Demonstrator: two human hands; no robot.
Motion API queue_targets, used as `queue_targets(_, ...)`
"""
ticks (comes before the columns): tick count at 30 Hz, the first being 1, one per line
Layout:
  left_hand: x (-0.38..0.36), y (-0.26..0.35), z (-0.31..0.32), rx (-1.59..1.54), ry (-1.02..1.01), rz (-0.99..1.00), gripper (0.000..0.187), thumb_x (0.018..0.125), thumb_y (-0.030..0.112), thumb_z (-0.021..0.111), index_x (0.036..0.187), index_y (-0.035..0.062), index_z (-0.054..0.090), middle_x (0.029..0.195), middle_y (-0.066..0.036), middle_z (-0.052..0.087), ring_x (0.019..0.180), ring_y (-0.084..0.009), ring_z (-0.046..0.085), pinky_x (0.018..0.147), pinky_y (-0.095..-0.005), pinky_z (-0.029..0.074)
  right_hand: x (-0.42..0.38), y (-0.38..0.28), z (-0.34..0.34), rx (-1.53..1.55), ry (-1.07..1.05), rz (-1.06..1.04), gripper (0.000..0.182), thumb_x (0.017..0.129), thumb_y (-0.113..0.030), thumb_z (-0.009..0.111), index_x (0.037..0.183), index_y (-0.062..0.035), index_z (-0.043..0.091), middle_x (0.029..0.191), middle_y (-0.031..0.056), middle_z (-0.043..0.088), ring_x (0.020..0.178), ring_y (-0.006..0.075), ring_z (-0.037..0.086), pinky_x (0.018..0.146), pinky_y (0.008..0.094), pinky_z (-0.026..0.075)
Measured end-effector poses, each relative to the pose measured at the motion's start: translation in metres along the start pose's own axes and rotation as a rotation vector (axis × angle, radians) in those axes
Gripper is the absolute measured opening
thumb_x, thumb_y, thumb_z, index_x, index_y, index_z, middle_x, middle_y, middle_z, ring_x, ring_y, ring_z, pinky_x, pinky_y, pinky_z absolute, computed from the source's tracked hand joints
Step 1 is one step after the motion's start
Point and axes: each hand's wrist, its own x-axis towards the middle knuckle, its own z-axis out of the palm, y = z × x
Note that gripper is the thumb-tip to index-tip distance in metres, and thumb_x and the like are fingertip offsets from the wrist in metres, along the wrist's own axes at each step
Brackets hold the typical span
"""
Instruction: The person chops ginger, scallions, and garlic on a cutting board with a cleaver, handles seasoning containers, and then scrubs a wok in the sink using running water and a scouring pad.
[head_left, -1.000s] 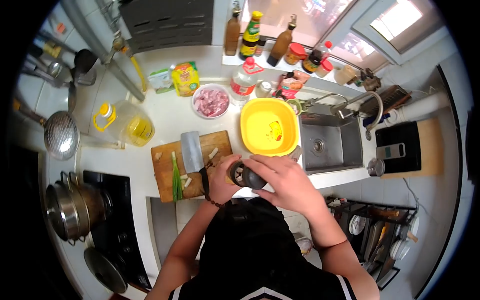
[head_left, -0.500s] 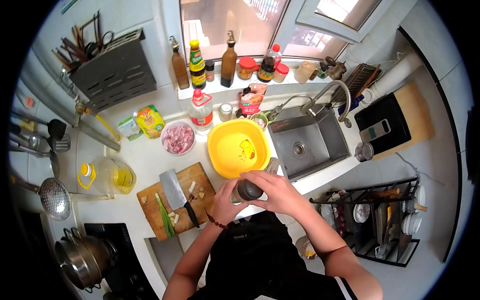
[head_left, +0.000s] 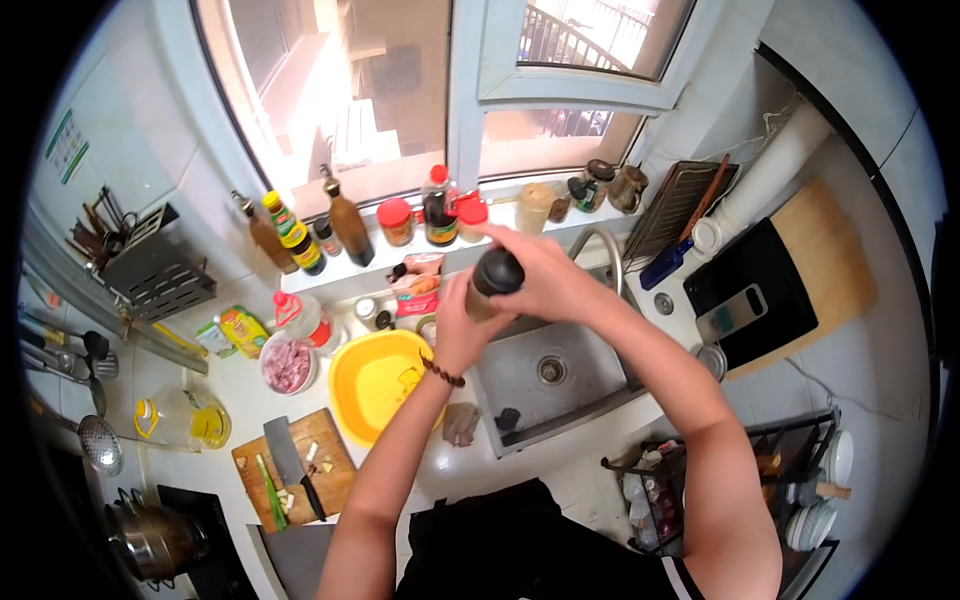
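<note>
A small jar with a black lid [head_left: 499,272] is held between my two hands above the near edge of the sink's back side. My left hand [head_left: 468,325] wraps its lower body, a beaded bracelet on the wrist. Around the lid and upper part curl the fingers of my right hand [head_left: 540,275]. Below and to the left sits a yellow basin [head_left: 365,385], partly hidden by my left forearm. The metal sink [head_left: 555,400] lies under my hands. A greyish cloth-like item [head_left: 461,424] rests between basin and sink.
A cutting board [head_left: 330,450] bears a cleaver [head_left: 283,452] and green onion. Behind it stand a bowl of meat [head_left: 288,366] and a large clear bottle [head_left: 300,320]. Bottles and a red-lidded jar [head_left: 396,222] line the windowsill. The faucet [head_left: 612,250] rises right of my hands.
Both hands have lifted the jar up and forward, from beside the basin's near edge to above the sink area. The view has shifted toward the window.
</note>
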Motion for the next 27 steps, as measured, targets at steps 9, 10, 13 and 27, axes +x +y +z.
queue_targets(9,0.125,-0.095,0.088,0.022,0.087,-0.215,0.087,0.076,0.03,0.088,0.147,0.0064,0.045,0.124,-0.019,0.061,0.111,-0.0301,0.063,0.094,-0.0412,0.052,0.116,0.184,-0.059,-0.168,0.073,-0.01,0.082,0.063,-0.015,0.082,0.137,-0.0068,0.048,0.102,0.0242,0.068,0.099,0.0445,0.065,0.088,0.0477,0.054)
queue_targets(10,0.126,-0.11,0.093,0.05,0.061,-0.289,0.081,0.081,0.027,0.085,0.147,0.0048,0.043,0.124,-0.017,0.06,0.11,-0.0265,0.063,0.093,-0.0383,0.053,0.125,0.199,-0.057,-0.161,0.061,-0.019,0.082,0.063,-0.015,0.082,0.137,-0.0068,0.048,0.102,0.0242,0.068,0.099,0.0445,0.065,0.088,0.0477,0.054)
queue_targets(13,0.125,-0.15,0.102,0.104,0.037,-0.399,0.075,0.087,0.023,0.08,0.148,0.0031,0.041,0.124,-0.015,0.06,0.108,-0.0236,0.063,0.092,-0.0354,0.054,0.153,0.239,-0.044,-0.212,0.056,0.042,0.084,0.062,-0.012,0.084,0.138,-0.0079,0.047,0.105,0.0244,0.067,0.102,0.0441,0.064,0.089,0.049,0.054)
queue_targets(27,0.056,-0.105,0.061,-0.14,0.152,-0.53,0.023,0.097,0.014,0.069,0.117,0.0018,0.066,0.104,-0.003,0.07,0.096,-0.011,0.066,0.081,-0.0267,0.053,0.173,0.348,0.033,-0.273,-0.1,0.017,0.079,0.066,-0.015,0.085,0.135,-0.0066,0.048,0.108,0.0243,0.066,0.106,0.043,0.062,0.093,0.0488,0.05)
